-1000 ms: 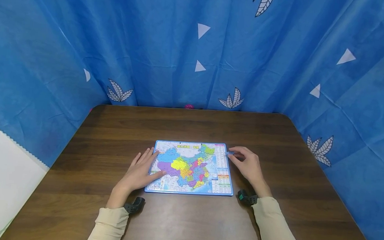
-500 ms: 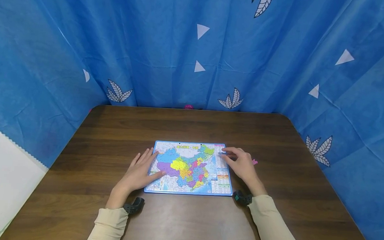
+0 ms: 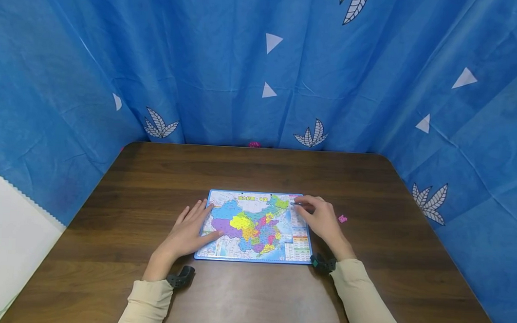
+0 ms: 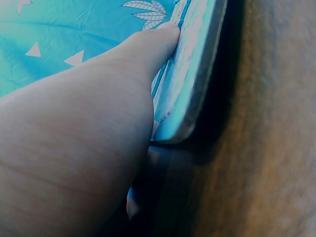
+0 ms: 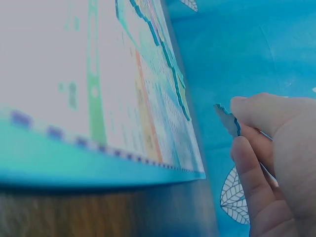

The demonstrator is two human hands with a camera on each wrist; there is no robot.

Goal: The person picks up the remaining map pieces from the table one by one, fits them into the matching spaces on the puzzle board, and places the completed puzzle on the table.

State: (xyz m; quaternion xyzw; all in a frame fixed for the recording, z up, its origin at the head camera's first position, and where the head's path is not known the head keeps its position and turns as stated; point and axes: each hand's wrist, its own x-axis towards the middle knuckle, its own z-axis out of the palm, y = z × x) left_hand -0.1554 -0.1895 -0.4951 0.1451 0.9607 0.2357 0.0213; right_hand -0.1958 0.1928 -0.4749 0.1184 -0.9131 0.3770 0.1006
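Observation:
A map puzzle board (image 3: 253, 261) with a blue rim lies on the table, its many-coloured pieces forming a map of China. My left hand (image 3: 189, 230) rests on the board's left side, fingers spread and thumb over the lower left. The left thumb (image 4: 165, 37) presses near the edge in the left wrist view. Above the board's upper right, my right hand (image 3: 323, 221) pinches a small puzzle piece (image 5: 228, 121) between thumb and fingers. That piece shows a grey face and a blue edge, held up off the board. In the head view the fingers mostly hide it.
A small pink piece (image 3: 342, 218) lies on the brown wooden table (image 3: 251, 297), right of my right hand. A blue curtain (image 3: 229, 57) with leaf and triangle prints hangs behind the table. Each wrist wears a black camera.
My right hand has moved left with the puzzle piece, from beside the board's right edge to over its upper right. The pink piece has come into view. My left hand has stayed put.

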